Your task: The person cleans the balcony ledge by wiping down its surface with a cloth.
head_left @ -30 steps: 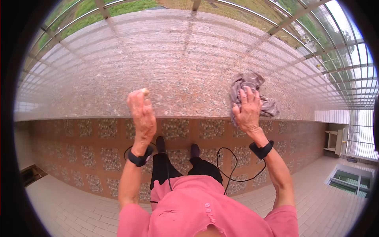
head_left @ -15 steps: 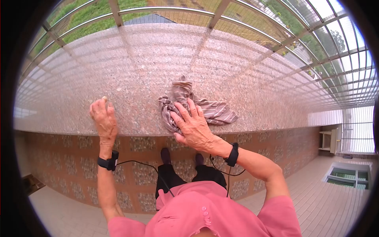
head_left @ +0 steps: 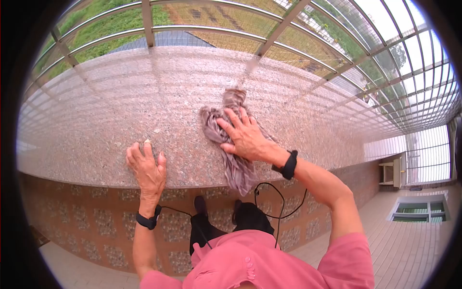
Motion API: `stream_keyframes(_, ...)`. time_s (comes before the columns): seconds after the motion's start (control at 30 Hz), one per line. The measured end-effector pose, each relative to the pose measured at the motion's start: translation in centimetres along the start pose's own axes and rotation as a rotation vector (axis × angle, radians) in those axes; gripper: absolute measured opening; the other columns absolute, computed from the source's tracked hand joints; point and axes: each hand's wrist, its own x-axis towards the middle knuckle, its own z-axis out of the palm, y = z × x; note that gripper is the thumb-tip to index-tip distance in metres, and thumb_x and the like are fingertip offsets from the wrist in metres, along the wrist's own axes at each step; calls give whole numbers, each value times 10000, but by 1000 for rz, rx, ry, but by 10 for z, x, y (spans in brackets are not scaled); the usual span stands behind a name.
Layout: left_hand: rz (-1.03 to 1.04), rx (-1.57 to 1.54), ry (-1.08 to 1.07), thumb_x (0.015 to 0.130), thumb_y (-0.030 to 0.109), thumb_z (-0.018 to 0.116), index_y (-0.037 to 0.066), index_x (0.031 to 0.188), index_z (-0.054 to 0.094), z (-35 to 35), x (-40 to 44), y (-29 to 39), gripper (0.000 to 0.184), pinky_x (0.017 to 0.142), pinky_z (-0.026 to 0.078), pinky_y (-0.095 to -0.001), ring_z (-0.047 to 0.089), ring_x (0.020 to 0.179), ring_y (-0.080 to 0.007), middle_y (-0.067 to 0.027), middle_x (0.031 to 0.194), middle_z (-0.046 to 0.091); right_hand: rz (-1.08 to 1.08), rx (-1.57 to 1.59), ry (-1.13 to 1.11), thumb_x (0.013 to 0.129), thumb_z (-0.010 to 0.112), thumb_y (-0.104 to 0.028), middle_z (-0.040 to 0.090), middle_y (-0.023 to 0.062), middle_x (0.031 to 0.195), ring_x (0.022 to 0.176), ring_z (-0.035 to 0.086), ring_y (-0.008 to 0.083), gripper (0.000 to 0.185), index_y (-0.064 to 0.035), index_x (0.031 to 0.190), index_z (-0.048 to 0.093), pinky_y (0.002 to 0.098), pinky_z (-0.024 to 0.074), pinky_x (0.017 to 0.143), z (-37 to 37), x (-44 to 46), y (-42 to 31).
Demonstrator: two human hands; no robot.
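A striped mauve-brown cloth point(head_left: 212, 126) lies crumpled on the pink granite ledge point(head_left: 106, 120), and its lower end drapes over the front edge. My right hand point(head_left: 248, 138) presses on top of the cloth, palm down, fingers stretched and spread. Part of the fabric is hidden beneath it. To the left, my left hand point(head_left: 148, 171) is over the ledge near the front edge. Its fingers are loosely bent and apart, with nothing held in them.
Metal railings point(head_left: 211, 29) border the far side of the ledge. Black cables point(head_left: 281, 204) hang from the bands on my wrists. Below is a tiled floor point(head_left: 103, 221) with pebbled squares. A window point(head_left: 418, 210) is in the wall at the right.
My right hand has pushed the cloth farther forward from the front edge, and the cloth's right end has swung down over that edge. My left hand has moved right and its fingers have spread.
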Motion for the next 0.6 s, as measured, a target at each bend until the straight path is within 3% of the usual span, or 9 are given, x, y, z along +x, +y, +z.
stream_keyframes(0.13, -3, -33, -24, 848, 288, 616, -4, 1251, 506, -3, -1, 0, 510, 1053, 284, -596, 352, 1236, -446, -235, 1282, 402, 161, 41, -44, 879, 543, -540, 254, 259, 1533, 1360, 242, 575, 759, -154, 1494, 319, 656, 266, 1070, -16, 57, 25)
stream_keyframes(0.3, -10, -39, -32, 836, 271, 626, -18, 1238, 506, -8, 1, 4, 510, 1069, 270, -600, 343, 1247, -450, -237, 1286, 398, 212, 55, -41, 889, 535, -560, 239, 261, 1540, 1367, 235, 569, 755, -166, 1495, 320, 658, 262, 1068, -20, 127, 63)
stream_keyframes(0.37, -23, -47, -53, 838, 214, 623, -16, 1275, 483, -10, 2, 6, 513, 1062, 274, -591, 353, 1239, -460, -241, 1283, 398, 257, 85, -36, 882, 538, -577, 224, 251, 1554, 1380, 216, 564, 768, -182, 1502, 316, 663, 246, 1075, -24, 153, 76)
stream_keyframes(0.6, -68, -44, -68, 800, 222, 641, -9, 1263, 493, -13, 5, 8, 539, 1056, 289, -582, 353, 1245, -458, -236, 1285, 402, 308, 136, 36, 862, 545, -599, 231, 197, 1575, 1410, 189, 540, 788, -206, 1509, 328, 666, 194, 1101, -22, 228, 111)
